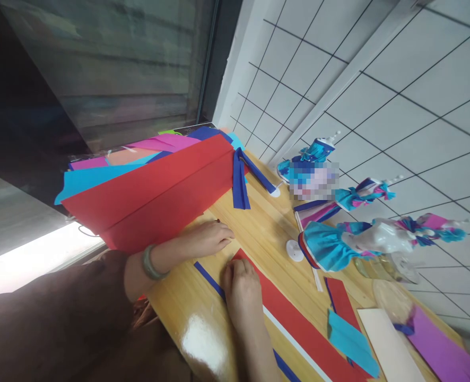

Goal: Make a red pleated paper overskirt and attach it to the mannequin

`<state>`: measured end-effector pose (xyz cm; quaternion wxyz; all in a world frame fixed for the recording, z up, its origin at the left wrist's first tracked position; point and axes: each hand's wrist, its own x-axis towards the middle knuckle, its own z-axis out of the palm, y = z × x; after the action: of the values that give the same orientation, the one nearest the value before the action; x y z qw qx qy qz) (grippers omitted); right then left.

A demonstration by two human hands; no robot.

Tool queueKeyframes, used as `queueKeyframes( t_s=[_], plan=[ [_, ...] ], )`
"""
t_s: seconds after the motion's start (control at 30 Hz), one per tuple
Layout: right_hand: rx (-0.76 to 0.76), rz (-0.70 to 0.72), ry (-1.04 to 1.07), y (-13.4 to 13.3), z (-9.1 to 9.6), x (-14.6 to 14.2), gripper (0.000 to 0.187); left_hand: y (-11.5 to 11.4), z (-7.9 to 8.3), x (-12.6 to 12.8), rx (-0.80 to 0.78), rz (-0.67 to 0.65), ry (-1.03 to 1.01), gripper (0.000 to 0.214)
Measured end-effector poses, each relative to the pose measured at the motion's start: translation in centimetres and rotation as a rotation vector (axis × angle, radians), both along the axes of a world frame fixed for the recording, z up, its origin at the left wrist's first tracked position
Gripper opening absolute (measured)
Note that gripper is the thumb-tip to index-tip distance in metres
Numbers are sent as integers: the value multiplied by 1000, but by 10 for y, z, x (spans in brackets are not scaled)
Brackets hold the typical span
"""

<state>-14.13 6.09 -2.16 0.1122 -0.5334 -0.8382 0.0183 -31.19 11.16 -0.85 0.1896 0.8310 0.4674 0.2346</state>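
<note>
My right hand (241,289) rests on the wooden table (259,228) with its fingers curled, pinching the near end of a long red paper strip (302,326). A thin white strip (288,331) and a dark blue strip (209,278) lie alongside the red one. My left hand (207,239), with a green bangle on its wrist, lies flat on the table with fingers stretched out. It sits just beside a large folded red sheet (159,196) and holds nothing.
Under the red sheet is a stack of coloured paper (99,178). Blue strips (241,183) hang off it. Doll figures in paper dresses (326,246) lie by the tiled wall, with a white disc (294,250) nearby. A cyan piece (352,342), a cream sheet (388,342) and a purple sheet (445,353) lie farther right.
</note>
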Motion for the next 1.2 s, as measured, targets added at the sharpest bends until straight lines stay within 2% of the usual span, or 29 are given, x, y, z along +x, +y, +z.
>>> queueKeyframes(
  t_s=[0.23,0.4,0.6,0.73,0.8,1.03,1.2],
  plan=[
    [27,-50,-17,-2,-4,17,15,0,0,0,-3,5,-13,24],
    [-50,-102,-32,-8,2,31,15,0,-1,1,-7,17,-5,25],
    [-85,-99,77,-10,17,9,17,0,-1,1,-9,11,-2,25],
    [-39,-109,30,-7,17,-9,14,1,-1,2,-14,10,19,26],
    [-63,-122,25,-6,18,-10,18,2,-1,2,-32,9,38,27],
    [-190,-223,159,-22,31,23,21,4,-1,1,-27,-15,52,25],
    [-208,-304,194,-46,28,59,22,6,-7,0,-42,-1,39,28]
  ],
)
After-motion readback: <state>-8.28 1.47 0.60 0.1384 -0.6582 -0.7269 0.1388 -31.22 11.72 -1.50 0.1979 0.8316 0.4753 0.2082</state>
